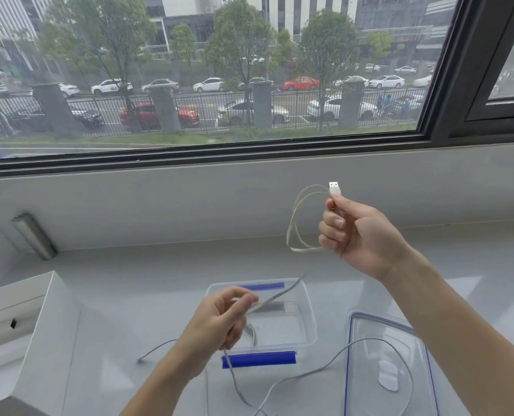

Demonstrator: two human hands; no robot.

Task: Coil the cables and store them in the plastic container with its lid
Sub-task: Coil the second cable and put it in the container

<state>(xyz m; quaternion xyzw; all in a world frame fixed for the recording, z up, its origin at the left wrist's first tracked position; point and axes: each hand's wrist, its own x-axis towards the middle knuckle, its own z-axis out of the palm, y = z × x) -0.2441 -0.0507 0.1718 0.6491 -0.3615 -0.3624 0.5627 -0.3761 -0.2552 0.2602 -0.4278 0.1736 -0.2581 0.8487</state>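
The plastic container [305, 313] sits on the counter [147, 283] below the window [207, 70], its lid [385, 364] lying just to its right. A box [24, 325] stands at the left. A cable [310, 373] trails over the lid and in front of the container.

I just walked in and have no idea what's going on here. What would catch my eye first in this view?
Probably the right hand, raised at centre right and pinching a white cable already wound into a couple of loops, its USB plug sticking up. Below it the left hand feeds the cable over an open clear container with blue clips, whose lid lies on the counter to the right.
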